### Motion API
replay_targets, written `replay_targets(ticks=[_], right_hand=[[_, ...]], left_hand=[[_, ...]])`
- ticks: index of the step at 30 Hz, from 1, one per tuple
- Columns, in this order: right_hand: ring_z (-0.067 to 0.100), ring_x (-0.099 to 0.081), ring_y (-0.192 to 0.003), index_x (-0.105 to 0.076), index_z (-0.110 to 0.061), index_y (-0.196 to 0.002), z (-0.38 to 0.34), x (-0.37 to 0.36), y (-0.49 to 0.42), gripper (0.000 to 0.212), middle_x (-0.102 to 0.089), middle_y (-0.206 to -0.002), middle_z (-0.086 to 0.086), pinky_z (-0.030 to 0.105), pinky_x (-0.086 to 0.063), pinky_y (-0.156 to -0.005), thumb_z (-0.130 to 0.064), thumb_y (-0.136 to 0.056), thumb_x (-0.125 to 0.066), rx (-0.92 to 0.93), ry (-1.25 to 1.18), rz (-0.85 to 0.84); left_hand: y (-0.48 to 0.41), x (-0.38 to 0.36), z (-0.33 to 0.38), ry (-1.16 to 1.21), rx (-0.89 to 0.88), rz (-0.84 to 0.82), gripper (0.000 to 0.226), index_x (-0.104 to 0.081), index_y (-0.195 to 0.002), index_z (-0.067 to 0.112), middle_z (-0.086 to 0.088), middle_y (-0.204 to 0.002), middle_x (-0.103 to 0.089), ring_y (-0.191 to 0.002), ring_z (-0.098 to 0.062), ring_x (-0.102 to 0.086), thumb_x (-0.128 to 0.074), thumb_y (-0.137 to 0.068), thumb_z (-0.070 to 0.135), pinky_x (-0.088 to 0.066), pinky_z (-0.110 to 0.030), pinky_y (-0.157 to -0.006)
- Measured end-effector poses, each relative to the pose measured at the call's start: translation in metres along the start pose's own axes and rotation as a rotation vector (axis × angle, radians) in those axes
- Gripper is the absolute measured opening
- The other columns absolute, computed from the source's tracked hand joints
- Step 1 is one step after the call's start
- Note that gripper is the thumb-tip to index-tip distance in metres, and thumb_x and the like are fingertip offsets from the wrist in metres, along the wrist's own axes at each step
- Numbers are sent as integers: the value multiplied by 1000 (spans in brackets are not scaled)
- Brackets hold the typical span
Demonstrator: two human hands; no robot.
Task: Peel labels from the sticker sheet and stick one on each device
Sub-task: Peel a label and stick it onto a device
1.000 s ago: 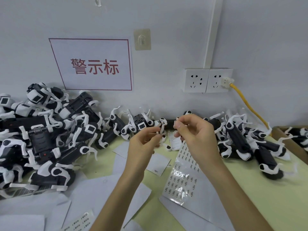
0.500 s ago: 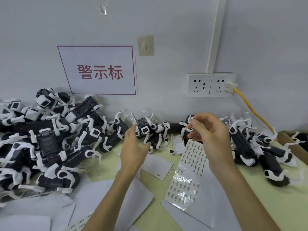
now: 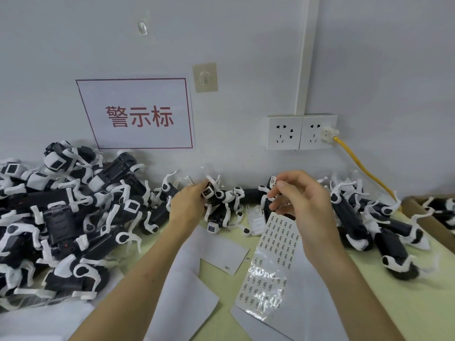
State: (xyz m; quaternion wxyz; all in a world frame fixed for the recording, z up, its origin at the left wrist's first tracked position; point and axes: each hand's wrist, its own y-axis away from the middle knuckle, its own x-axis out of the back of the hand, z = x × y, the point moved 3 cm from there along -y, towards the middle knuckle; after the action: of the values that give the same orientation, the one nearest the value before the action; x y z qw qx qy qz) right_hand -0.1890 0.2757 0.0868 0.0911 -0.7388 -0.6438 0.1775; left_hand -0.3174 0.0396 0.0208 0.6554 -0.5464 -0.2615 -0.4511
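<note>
**Labelling run: 1 label lifted, device being picked up**

Hands: the left hand (image 3: 189,205) is at the back of the pale green table (image 3: 406,303). Its fingers are curled round the near end of a small black-and-white plastic device (image 3: 218,195) that lies by the wall between 2 heaps. The palm side is hidden, so I cannot tell how firm the hold is. The right hand (image 3: 302,200) is raised just above the sheet. Thumb and forefinger pinch what looks like a small white printed label (image 3: 272,179), and the other fingers are loosely curled.

Sheet: the glossy sticker sheet with rows of small printed labels (image 3: 270,262) lies flat on the table beneath the right wrist, on top of a plain white paper sheet (image 3: 307,316). Most rows look filled. Any gaps are too small to count.

Stock: there is a large heap of black-and-white devices on the left (image 3: 73,217) and a smaller heap on the right (image 3: 364,227). More sit in a brown cardboard box (image 3: 440,233) at the right edge. Which of these carry a label cannot be read at this size.

Judgement: the step in hand is bringing the label and the device together; the label is not yet stuck on. Blank white sheets near the left forearm (image 3: 187,303) may be spent backing. With dozens of devices and most of a sheet left, the run looks far from finished.
</note>
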Motion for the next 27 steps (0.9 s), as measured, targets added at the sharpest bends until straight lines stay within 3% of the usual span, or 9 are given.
replay_targets(ticks=[3,5,8,12,16,18,20,23,27], right_hand=[[17,-62,-64,-67,-8,-96,0,2,0,11,-71,-76,5,25,-53,-61,-3,-98,-57,-8,-4,0],[17,-62,-63,-67,-8,-97,1,2,0,11,-71,-74,3,25,-53,-61,-4,-98,-58,-15,-6,0],[17,-63,-64,-67,-10,-99,3,1,0,11,-72,-76,3,26,-53,-62,-4,-97,-59,-26,2,-8],[15,-67,-65,-65,-15,-108,6,-3,1,17,-75,-82,4,30,-53,-65,-4,-96,-62,-27,27,-6],[9,-72,-92,-54,-26,-129,8,-4,2,48,-73,-108,-2,32,-57,-82,-9,-89,-74,25,58,26],[2,-64,-113,-44,-31,-141,8,-3,2,71,-64,-127,-11,26,-54,-91,-16,-83,-81,75,101,13],[-3,-53,-127,-34,-36,-149,7,-1,2,88,-55,-139,-19,25,-46,-101,-27,-77,-83,135,159,-9],[-6,-45,-135,-26,-40,-153,4,3,1,98,-52,-143,-25,22,-38,-105,-37,-72,-82,195,215,-74],[4,-55,-130,-28,-38,-155,3,13,-3,101,-62,-137,-16,30,-40,-106,-27,-72,-85,208,218,-158]], left_hand=[[-3,7,-9,181,55,88,29,-64,-115,24,8,-76,-61,-68,-17,-58,-64,-93,6,-50,-37,-58],[0,18,-10,352,120,188,19,-65,-114,23,13,-77,-63,-70,-10,-63,-65,-98,14,-54,-36,-64],[10,37,-2,640,298,355,14,-66,-109,20,8,-86,-71,-77,-12,-70,-62,-100,31,-58,-41,-76],[29,60,29,1177,467,393,20,-68,-101,23,3,-98,-70,-61,-15,-73,-56,-103,39,-53,-24,-57],[50,76,59,1502,544,218,21,-67,-100,22,-1,-99,-65,-40,-12,-57,-59,-101,41,-51,-21,-47],[58,81,68,1527,517,95,28,-67,-107,18,-4,-99,-63,-39,-13,-49,-60,-100,45,-47,-21,-45],[64,85,73,1465,469,-2,31,-65,-105,18,-1,-85,-62,-38,-13,-41,-59,-99,48,-45,-23,-51],[71,90,76,1365,389,-136,38,-62,-99,12,8,-49,-48,-40,-14,-33,-57,-99,50,-37,-32,-65],[77,97,72,1348,223,-256,37,-64,-62,35,1,-52,-39,-48,-17,-35,-58,-98,46,-34,-30,-62]])
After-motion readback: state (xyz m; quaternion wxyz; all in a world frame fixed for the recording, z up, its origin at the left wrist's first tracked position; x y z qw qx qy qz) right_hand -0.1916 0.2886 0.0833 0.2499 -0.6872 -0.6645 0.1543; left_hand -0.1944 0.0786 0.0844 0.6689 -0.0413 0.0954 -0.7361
